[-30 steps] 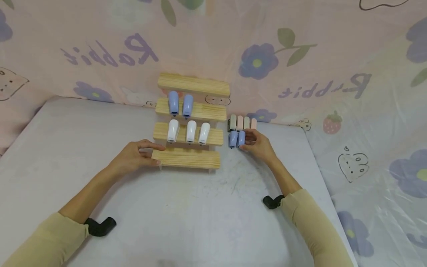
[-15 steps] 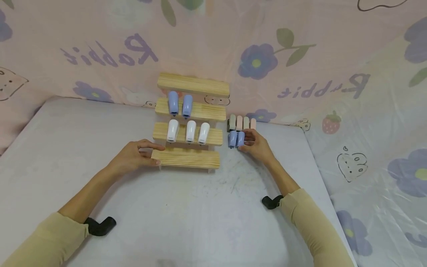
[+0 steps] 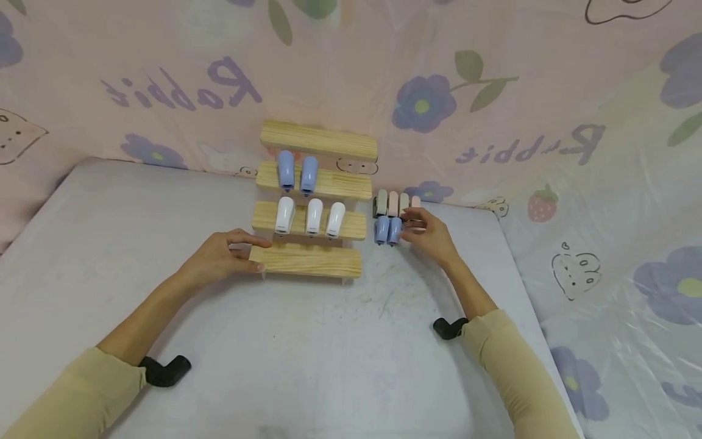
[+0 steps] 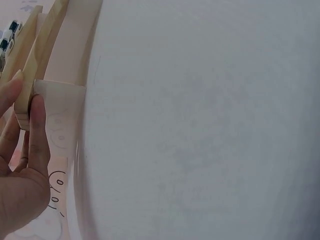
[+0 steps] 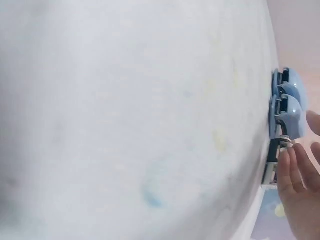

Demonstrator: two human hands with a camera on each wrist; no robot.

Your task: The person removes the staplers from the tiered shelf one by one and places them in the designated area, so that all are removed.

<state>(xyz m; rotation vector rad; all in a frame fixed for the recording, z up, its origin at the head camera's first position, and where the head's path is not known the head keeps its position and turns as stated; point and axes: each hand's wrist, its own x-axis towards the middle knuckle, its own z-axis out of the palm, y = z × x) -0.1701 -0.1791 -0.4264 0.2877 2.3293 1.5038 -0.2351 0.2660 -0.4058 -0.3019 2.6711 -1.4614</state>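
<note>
In the head view, my left hand (image 3: 211, 262) pinches the left end of the lowest board of a stepped wooden display rack (image 3: 312, 261). The left wrist view shows the thumb above the board (image 4: 31, 75) and fingers under it. My right hand (image 3: 433, 239) is at the right side of two small blue staplers (image 3: 394, 230) standing on the table. Seen from the right wrist, its fingers (image 5: 300, 172) are nearly straight, just past the nearer blue stapler (image 5: 294, 117), without gripping it. Several grey-green and pink staplers (image 3: 392, 203) stand behind, partly hidden by the right hand.
Two blue staplers (image 3: 286, 169) stand on the rack's third board from the front. Three white staplers (image 3: 314, 216) are on the second. The white table (image 3: 307, 353) meets a printed curtain (image 3: 329, 73) behind the rack.
My right hand has let go of the right-hand blue stapler and shifted slightly up and right. Both blue staplers beside the rack stay put. The left hand has not moved.
</note>
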